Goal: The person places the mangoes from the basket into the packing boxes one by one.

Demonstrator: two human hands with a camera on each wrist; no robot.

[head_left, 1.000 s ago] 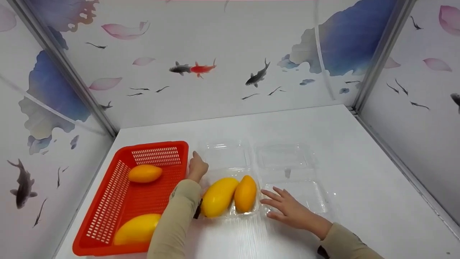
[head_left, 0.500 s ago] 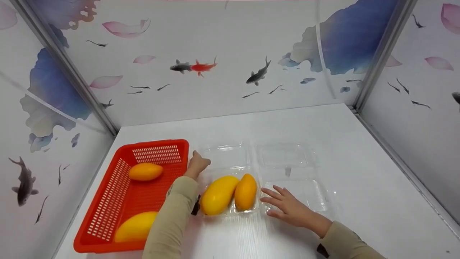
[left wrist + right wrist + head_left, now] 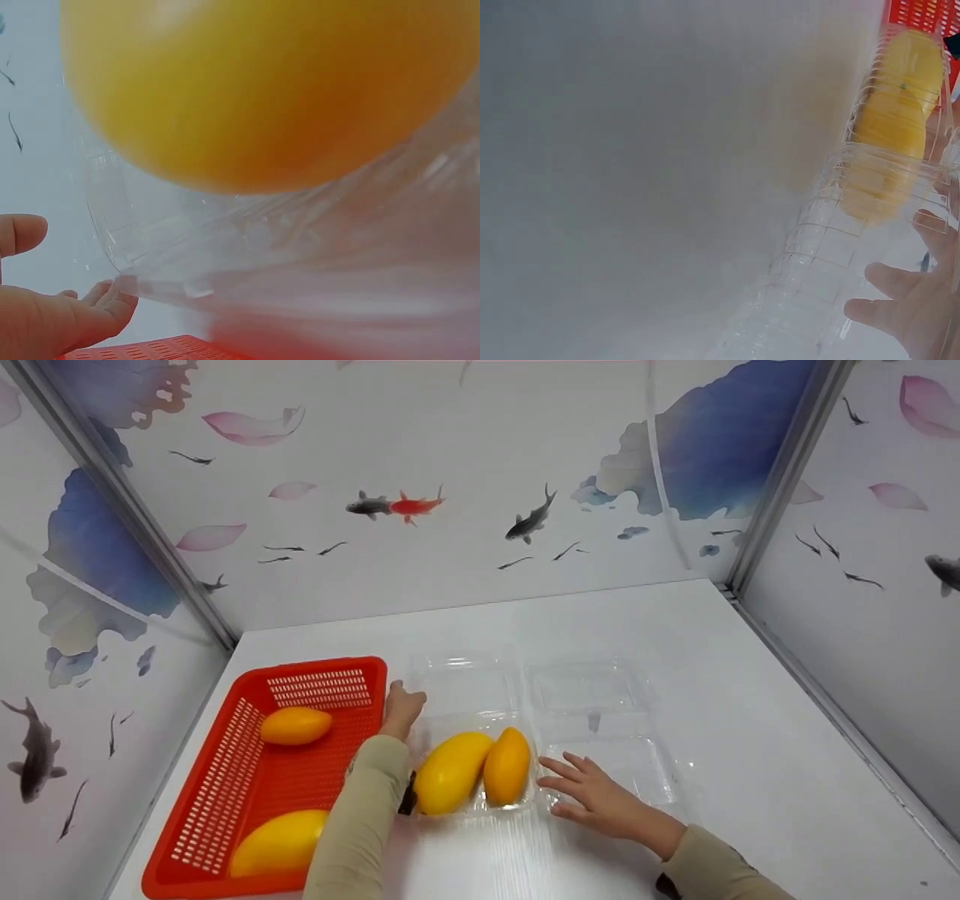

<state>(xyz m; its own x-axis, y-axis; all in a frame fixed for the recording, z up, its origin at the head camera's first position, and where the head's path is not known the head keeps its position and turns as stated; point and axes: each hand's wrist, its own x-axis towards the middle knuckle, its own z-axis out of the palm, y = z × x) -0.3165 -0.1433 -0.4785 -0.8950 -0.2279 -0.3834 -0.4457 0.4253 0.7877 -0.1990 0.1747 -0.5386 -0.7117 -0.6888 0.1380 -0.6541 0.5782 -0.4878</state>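
Red basket [image 3: 315, 772], perforated plastic; two smooth mangoes [image 3: 296, 726] inside. Right of basket: thin clear box [image 3: 465, 688], holding plump yellow mango [image 3: 454, 772] and slimmer orange mango [image 3: 508, 766]. Farther right: matching box [image 3: 634, 757]. Left hand [image 3: 403, 712] beside basket, fingertips at box edge, grip unclenched. Right hand [image 3: 604, 802] well right of basket, fingers spread, grip released.

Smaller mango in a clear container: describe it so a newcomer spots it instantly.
Find the red basket on the left of the white table. Just right of it sits an open clear container. In its near half, the smaller mango lies on the right, slimmer and more orange than the big yellow mango beside it.
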